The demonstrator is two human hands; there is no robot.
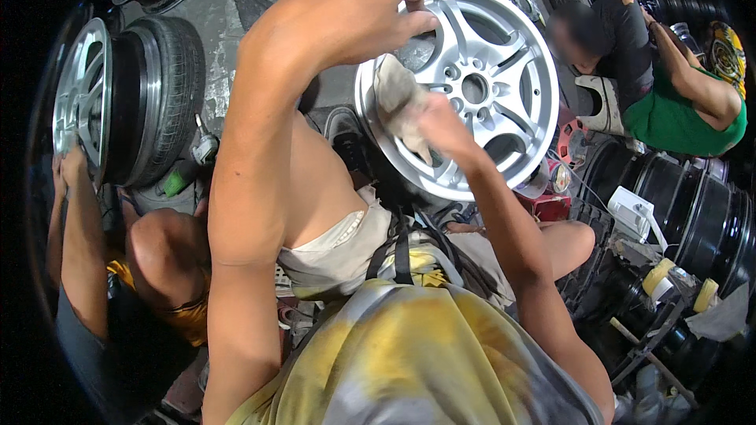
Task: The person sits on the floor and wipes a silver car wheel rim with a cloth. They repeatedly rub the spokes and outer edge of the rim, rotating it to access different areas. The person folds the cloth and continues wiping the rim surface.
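A silver multi-spoke wheel rim [508, 79] stands tilted in front of me. My left hand [370, 12] reaches over its far left edge, fingers bent around the lip. Lower down, my right hand [445, 122] presses a greyish-beige cloth [398, 98] against the rim's left side. Motion smears the right hand a little, but its fingers are closed on the cloth. Around the hub hole, several bolt holes show. The cloth and both hands hide part of the spokes on that side.
At left, another person's hands [71, 165] touch a silver wheel [83, 102] beside a tyre [169, 98]. A person in green [685, 114] crouches at right. Black rims [677, 212], a white box [630, 212] and tape rolls [660, 277] crowd the right side.
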